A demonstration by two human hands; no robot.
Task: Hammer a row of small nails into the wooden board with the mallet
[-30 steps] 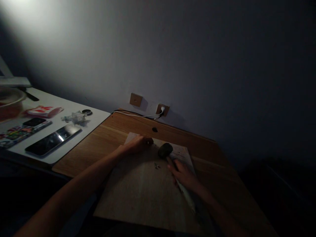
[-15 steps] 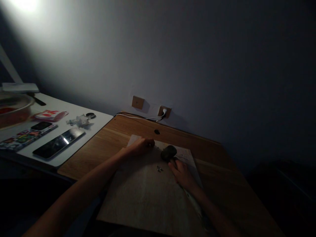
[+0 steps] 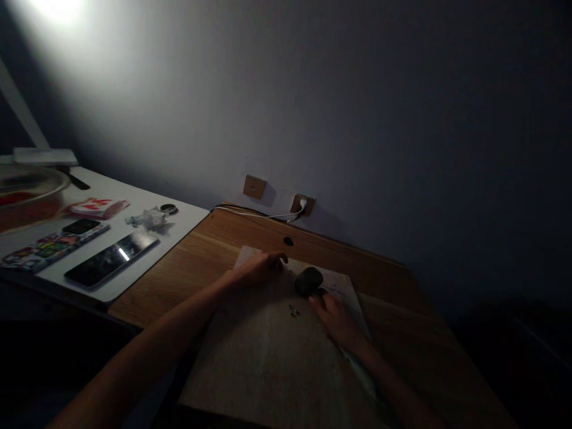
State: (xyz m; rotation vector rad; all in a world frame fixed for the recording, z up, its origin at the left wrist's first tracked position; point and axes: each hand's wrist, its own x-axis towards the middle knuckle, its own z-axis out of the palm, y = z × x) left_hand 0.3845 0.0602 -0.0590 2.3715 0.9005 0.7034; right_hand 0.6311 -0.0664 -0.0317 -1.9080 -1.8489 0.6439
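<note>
A pale wooden board (image 3: 268,363) lies on a brown wooden desk (image 3: 196,262). My left hand (image 3: 260,268) rests at the board's far edge, fingers curled together in a pinch; what they hold is too small and dark to name. My right hand (image 3: 338,320) is closed round the pale handle of a mallet, just behind its dark rounded head (image 3: 308,280), which sits low over the board a little right of my left hand. Two small metal nails (image 3: 293,310) lie on the board between my hands.
To the left, a white tabletop (image 3: 147,250) carries a dark tablet (image 3: 111,258), a phone on a colourful case (image 3: 53,244), a red-and-white packet (image 3: 95,207), crumpled wrapping (image 3: 146,218) and a bowl (image 3: 27,190). A white cable (image 3: 263,214) runs to a wall socket (image 3: 301,204).
The view has swung slightly left and up. My right hand sits a little closer to the mallet head. My left hand keeps its pinch at the board's far edge.
</note>
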